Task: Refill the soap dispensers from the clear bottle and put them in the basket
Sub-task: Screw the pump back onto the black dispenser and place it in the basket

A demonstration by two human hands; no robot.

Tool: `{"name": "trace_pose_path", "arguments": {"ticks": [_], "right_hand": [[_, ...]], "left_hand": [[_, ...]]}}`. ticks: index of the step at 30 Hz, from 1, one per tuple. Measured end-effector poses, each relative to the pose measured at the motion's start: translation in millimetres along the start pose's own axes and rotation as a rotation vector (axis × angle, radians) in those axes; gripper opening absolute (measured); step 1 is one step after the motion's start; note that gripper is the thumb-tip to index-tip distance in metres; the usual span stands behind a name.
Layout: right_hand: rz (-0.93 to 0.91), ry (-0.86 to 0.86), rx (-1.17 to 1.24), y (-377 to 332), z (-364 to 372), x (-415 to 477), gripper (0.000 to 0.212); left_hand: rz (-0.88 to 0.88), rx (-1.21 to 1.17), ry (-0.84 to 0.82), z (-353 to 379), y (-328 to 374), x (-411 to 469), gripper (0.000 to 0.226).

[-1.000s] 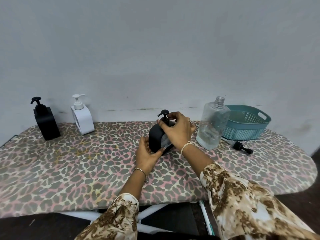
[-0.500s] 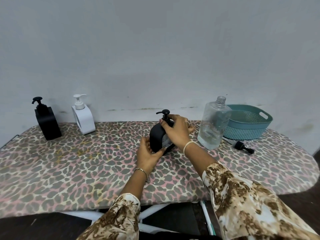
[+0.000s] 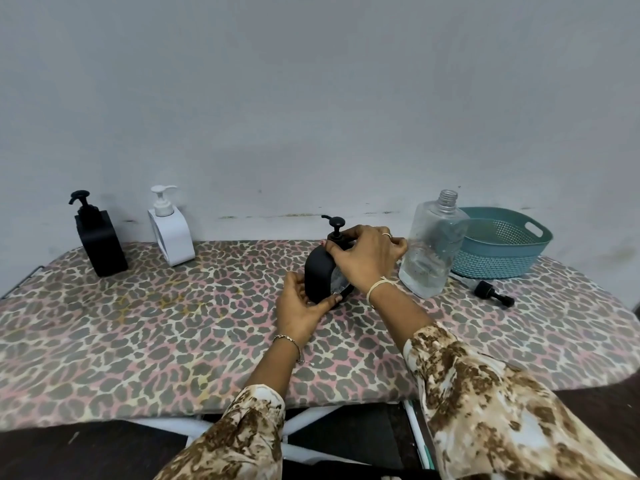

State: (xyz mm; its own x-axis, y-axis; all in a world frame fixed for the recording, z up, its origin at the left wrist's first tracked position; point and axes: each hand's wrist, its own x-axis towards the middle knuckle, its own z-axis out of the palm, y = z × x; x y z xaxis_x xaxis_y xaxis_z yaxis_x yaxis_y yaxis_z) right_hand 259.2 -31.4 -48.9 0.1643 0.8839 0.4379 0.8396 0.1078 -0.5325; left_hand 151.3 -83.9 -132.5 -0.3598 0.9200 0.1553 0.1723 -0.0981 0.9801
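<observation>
We grip the black dispenser [image 3: 317, 271] with left hand [image 3: 298, 306] | right hand [image 3: 365, 259] clasps its upright pump [image 3: 336, 224] | basket [image 3: 495, 265] lies rightward beyond clear bottle [image 3: 433, 251], nearer right hand.

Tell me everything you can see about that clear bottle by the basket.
The clear bottle stands upright on the leopard-print cover, uncapped, its threaded neck open. It looks like see-through plastic, flat-sided with rounded shoulders, and some clear liquid seems to sit in its lower part. The teal basket is right behind it; a black pump lies on the cover beside it. The right hand, gripping a black dispenser, is close to its side; contact is unclear.
</observation>
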Motion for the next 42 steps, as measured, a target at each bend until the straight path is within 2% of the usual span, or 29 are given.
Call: {"name": "trace_pose_path", "arguments": {"ticks": [4,8,13,15,18,23,29,35,39,42], "right_hand": [[0.078,0.082,0.019,-7.5,5.7,-5.3,0.043],[0.073,0.085,0.072,-6.6,5.8,-7.2,0.043],[-0.031,-0.086,0.260,9.0,10.5,-4.3,0.034],[-0.053,-0.148,0.387,13.9,12.9,-4.7,0.036],[-0.049,-0.204,0.449,14.5,11.4,-3.9,0.038],[-0.081,-0.146,0.134,14.1,-1.4,4.9,0.034],[-0.043,-0.047,-0.023,0.5,0.7,-5.0,0.036],[-0.017,0.002,-0.054,-8.5,6.3,-11.2,0.036],[-0.014,0.011,-0.037,-7.1,9.8,-11.6,0.035],[-0.012,-0.019,0.101,-5.2,9.8,-15.1,0.038]], "left_hand": [[0.011,0.058,0.024,1.9,2.5,-1.3,0.067],[0.012,0.064,0.024,0.6,-0.2,-0.3,0.068],[-0.009,-0.029,-0.029,-1.3,3.6,-2.6,0.062],[-0.031,-0.078,-0.034,-2.4,2.2,-1.4,0.058],[-0.048,-0.083,-0.022,-3.4,2.1,-1.0,0.053],[-0.008,-0.024,0.020,-1.5,7.2,-3.5,0.053],[0.024,0.159,0.097,4.5,6.1,-5.4,0.050],[0.001,0.403,0.180,9.3,14.9,-11.0,0.050],[-0.011,0.434,0.199,12.7,22.1,-12.4,0.046],[-0.024,0.418,0.198,13.3,20.6,-13.9,0.046]]}}
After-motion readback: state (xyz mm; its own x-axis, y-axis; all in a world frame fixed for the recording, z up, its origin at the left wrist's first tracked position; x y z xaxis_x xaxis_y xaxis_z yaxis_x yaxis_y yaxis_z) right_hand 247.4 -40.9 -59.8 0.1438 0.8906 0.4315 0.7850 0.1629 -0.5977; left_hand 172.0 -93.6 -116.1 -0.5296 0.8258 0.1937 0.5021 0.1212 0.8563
